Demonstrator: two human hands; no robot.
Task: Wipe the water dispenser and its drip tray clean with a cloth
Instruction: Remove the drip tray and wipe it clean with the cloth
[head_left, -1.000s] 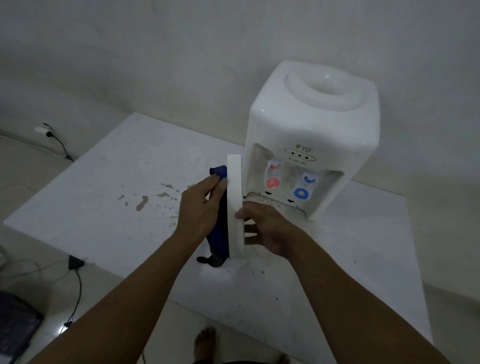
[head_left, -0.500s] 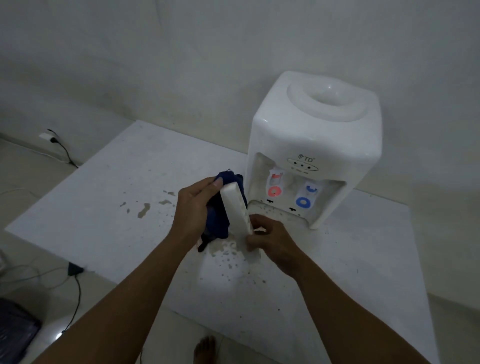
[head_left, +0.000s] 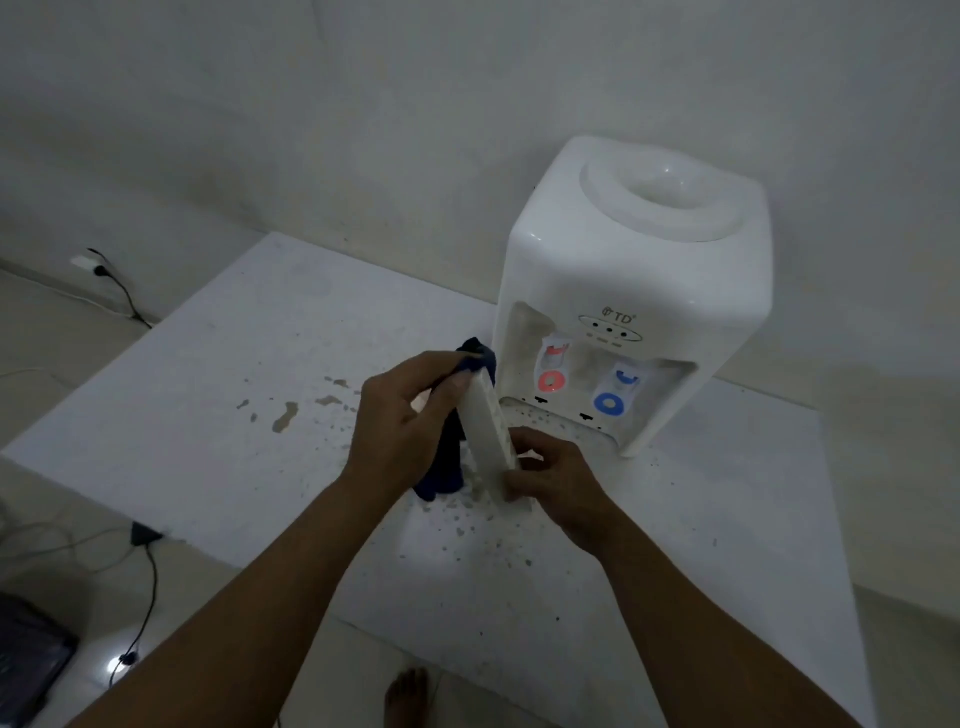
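Right now both hands are busy just in front of the white plastic water dispenser, which stands far right on the stained white table. His right hand pinches the near end of the flat white drip tray, tilted on edge, while the left hand presses a dark blue cloth against its left face.

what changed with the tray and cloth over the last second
The drip tray went from standing nearly upright to leaning, its top tipped away toward the dispenser. The left hand keeps the blue cloth against it; the right hand still grips its lower end. The dispenser stayed put.
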